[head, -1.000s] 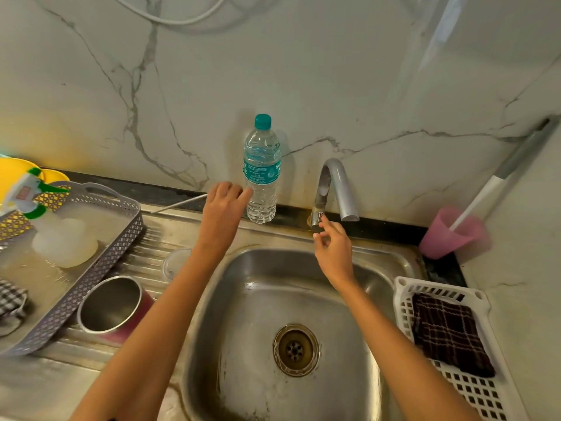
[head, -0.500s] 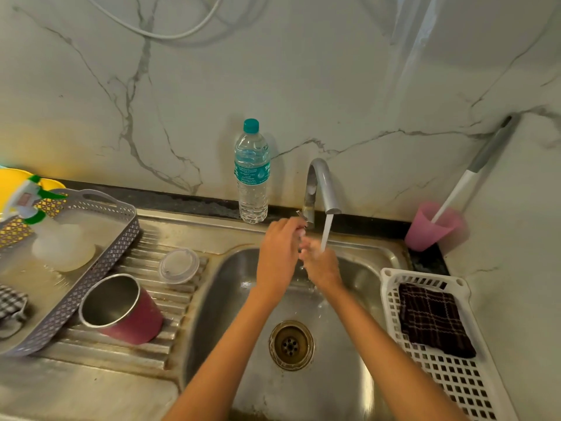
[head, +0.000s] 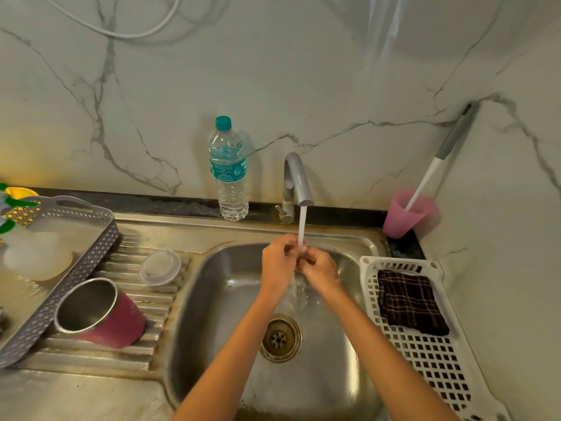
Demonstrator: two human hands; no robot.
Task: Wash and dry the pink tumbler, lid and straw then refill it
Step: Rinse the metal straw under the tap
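The pink tumbler (head: 112,323), steel inside, lies on its side on the ribbed drainboard, its mouth towards the left. Its clear lid (head: 160,267) lies flat behind it. I see no straw. My left hand (head: 277,262) and my right hand (head: 321,268) meet over the sink basin (head: 230,299), fingers curled against each other under the water running from the tap (head: 296,177). Whether something thin lies between the fingers is hidden. A full water bottle (head: 229,174) with a teal cap stands left of the tap.
A grey perforated tray (head: 60,287) holding a spray bottle (head: 33,253) sits at the left. A white basket (head: 425,354) with a dark checked cloth (head: 409,302) lies right of the sink. A pink cup (head: 406,214) with a brush (head: 440,159) stands in the corner.
My right hand left the tap handle and water now runs. My left hand came from the drainboard near the bottle to join the right hand under the stream. The thin straw seen there is gone.
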